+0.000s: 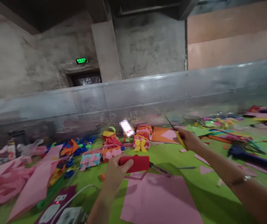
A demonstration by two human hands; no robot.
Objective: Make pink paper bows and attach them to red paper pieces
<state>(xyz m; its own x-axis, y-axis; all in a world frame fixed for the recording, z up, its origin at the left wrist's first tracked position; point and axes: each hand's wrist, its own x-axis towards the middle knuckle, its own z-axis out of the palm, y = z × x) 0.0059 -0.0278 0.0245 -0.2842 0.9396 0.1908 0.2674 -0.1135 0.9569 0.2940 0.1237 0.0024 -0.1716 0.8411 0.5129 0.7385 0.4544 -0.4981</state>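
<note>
My left hand (pixel 117 169) is closed on a red folded piece of felt or paper (pixel 136 164), held just above the table. In my right hand (pixel 190 139), lifted farther back on the right, are yellow-handled scissors (pixel 181 140), their thin blades pointing up and away to the left; motion blurs them. A large pink sheet (pixel 158 199) lies in front of me, below the red piece. At the red piece's right end lies a metal craft knife (pixel 160 169). Just behind my left hand are small decorated boxes with bows (pixel 111 152).
A blue glue gun (pixel 252 157) lies at right among paper strips. Pink sheets (pixel 37 180) cover the left side, near a purple power strip (pixel 56 203) with a white cable. A perforated metal panel (pixel 133 93) borders the green table (pixel 217 199). A lit phone-like thing (pixel 126 128) stands at the back.
</note>
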